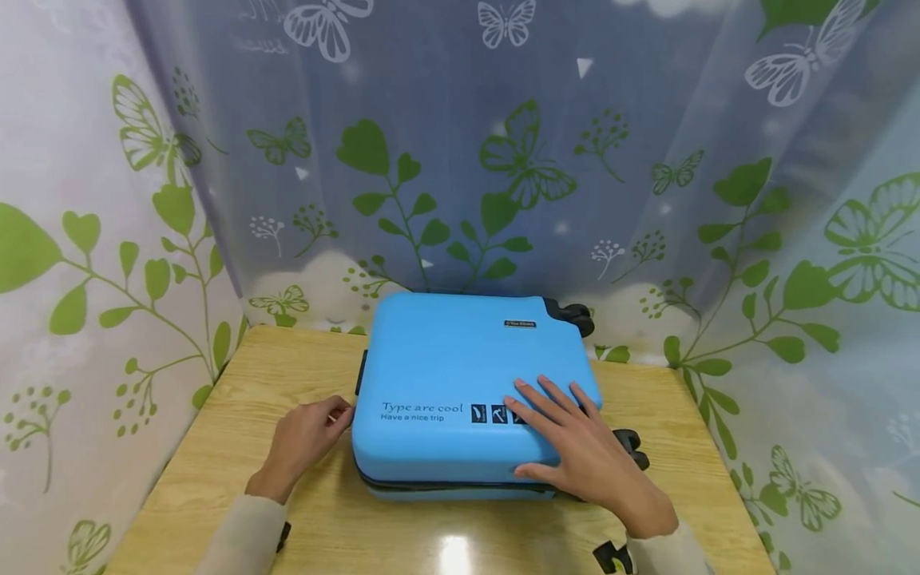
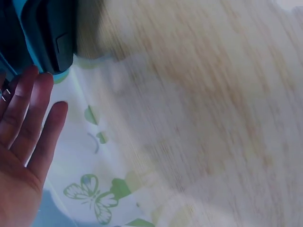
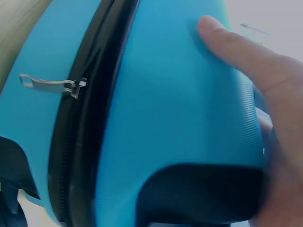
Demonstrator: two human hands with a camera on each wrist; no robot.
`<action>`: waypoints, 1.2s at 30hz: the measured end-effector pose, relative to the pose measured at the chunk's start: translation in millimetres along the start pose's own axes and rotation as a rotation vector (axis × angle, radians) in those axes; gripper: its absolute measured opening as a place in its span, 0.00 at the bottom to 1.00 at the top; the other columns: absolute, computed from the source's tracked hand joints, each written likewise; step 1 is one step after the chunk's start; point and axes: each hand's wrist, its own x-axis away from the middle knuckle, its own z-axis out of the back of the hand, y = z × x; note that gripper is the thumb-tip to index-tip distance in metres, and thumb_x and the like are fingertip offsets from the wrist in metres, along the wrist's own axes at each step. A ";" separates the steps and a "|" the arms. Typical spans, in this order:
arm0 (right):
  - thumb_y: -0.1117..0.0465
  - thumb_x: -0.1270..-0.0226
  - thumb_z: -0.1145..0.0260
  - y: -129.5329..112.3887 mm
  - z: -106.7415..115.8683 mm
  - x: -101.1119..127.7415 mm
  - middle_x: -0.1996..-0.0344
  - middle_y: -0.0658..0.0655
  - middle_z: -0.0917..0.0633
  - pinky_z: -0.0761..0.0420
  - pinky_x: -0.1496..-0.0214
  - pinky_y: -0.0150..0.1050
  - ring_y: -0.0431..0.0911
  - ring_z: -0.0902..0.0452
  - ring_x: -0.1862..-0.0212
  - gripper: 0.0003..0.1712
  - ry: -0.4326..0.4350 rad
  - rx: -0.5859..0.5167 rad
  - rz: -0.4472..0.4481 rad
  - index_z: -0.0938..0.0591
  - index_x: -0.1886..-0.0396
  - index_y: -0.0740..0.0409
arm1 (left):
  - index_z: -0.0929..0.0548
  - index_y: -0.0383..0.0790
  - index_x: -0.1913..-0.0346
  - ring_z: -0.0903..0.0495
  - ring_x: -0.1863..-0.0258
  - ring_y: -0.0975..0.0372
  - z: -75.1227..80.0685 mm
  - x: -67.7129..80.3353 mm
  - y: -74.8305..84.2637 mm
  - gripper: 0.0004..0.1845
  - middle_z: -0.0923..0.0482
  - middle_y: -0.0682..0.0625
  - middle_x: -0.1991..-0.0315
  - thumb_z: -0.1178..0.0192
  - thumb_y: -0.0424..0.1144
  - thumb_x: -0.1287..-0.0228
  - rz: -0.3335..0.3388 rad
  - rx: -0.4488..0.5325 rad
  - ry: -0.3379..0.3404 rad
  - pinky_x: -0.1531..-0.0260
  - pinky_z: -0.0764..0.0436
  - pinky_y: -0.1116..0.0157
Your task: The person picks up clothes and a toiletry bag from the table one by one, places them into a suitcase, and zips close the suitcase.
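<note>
A light blue hard-shell suitcase (image 1: 474, 359) lies flat, its wheels to the right and a black handle (image 1: 362, 372) on its left side. My left hand (image 1: 305, 439) is at the left side near the front corner, thumb and forefinger together. In the left wrist view a small metal zipper pull (image 2: 6, 92) shows at those fingers, partly cut off by the frame. With fingers spread, my right hand (image 1: 575, 439) rests on the shell's front right part, its thumb down the front side. Another zipper pull (image 3: 45, 84) sticks out from the black zipper (image 3: 71, 137) in the right wrist view.
The suitcase lies on a wooden table (image 1: 216, 415). Curtains (image 1: 446, 184) with butterflies and leaves stand behind and at both sides. Black wheels (image 1: 632, 449) jut out at the right. A small black item (image 1: 613, 557) lies by the right sleeve.
</note>
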 end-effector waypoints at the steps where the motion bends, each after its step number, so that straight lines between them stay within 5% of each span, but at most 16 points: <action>1: 0.31 0.37 0.23 0.3 -0.5 0.6 0.14 0.54 0.34 0.40 0.19 0.74 0.62 0.39 0.15 0.56 0.004 -0.006 -0.005 0.33 0.14 0.41 | 0.08 0.45 0.55 0.11 0.67 0.58 0.1 0.1 0.3 0.09 0.08 0.52 0.64 0.33 0.45 0.21 -0.005 0.017 -0.006 0.67 0.13 0.55; 8: 0.34 0.33 0.24 -0.3 0.6 6.7 0.18 0.55 0.27 0.38 0.20 0.73 0.62 0.33 0.18 0.46 0.090 -0.070 -0.161 0.23 0.20 0.44 | 0.10 0.45 0.43 0.09 0.52 0.51 10.5 -4.5 3.3 0.11 0.08 0.48 0.50 0.37 0.44 0.18 0.034 0.210 -0.074 0.53 0.12 0.46; 13: 0.42 0.33 0.21 0.0 -3.8 16.3 0.19 0.59 0.27 0.39 0.21 0.75 0.66 0.36 0.18 0.41 0.175 -0.116 -0.270 0.20 0.23 0.46 | 0.13 0.42 0.38 0.12 0.44 0.46 21.6 -15.4 7.1 0.14 0.10 0.43 0.44 0.40 0.41 0.15 0.052 0.311 -0.062 0.50 0.12 0.45; 18: 0.45 0.27 0.23 -8.8 -8.4 22.0 0.16 0.63 0.33 0.39 0.24 0.79 0.71 0.45 0.15 0.37 0.195 -0.170 -0.389 0.20 0.23 0.46 | 0.20 0.39 0.28 0.16 0.37 0.45 31.9 -34.4 16.3 0.20 0.17 0.39 0.32 0.47 0.45 0.11 0.095 0.498 -0.089 0.49 0.09 0.53; 23: 0.44 0.25 0.25 -20.2 -9.9 23.4 0.15 0.64 0.35 0.40 0.24 0.80 0.72 0.49 0.14 0.37 0.195 -0.220 -0.474 0.22 0.21 0.45 | 0.29 0.41 0.18 0.24 0.28 0.42 38.3 -59.4 28.4 0.28 0.28 0.38 0.22 0.53 0.52 0.09 0.068 0.532 -0.117 0.35 0.17 0.42; 28: 0.38 0.32 0.22 -23.4 -9.9 24.8 0.15 0.64 0.35 0.40 0.23 0.80 0.72 0.51 0.14 0.44 0.168 -0.183 -0.485 0.24 0.20 0.45 | 0.38 0.41 0.13 0.33 0.21 0.37 36.3 -85.3 34.0 0.33 0.40 0.36 0.15 0.56 0.54 0.09 0.050 0.527 -0.158 0.25 0.31 0.32; 36: 0.37 0.37 0.19 -20.9 -13.9 27.5 0.16 0.62 0.32 0.35 0.25 0.78 0.71 0.48 0.14 0.49 0.183 -0.113 -0.435 0.24 0.19 0.45 | 0.47 0.45 0.10 0.42 0.15 0.39 39.6 -130.3 39.6 0.40 0.47 0.39 0.11 0.57 0.63 0.12 0.078 0.606 -0.240 0.19 0.37 0.36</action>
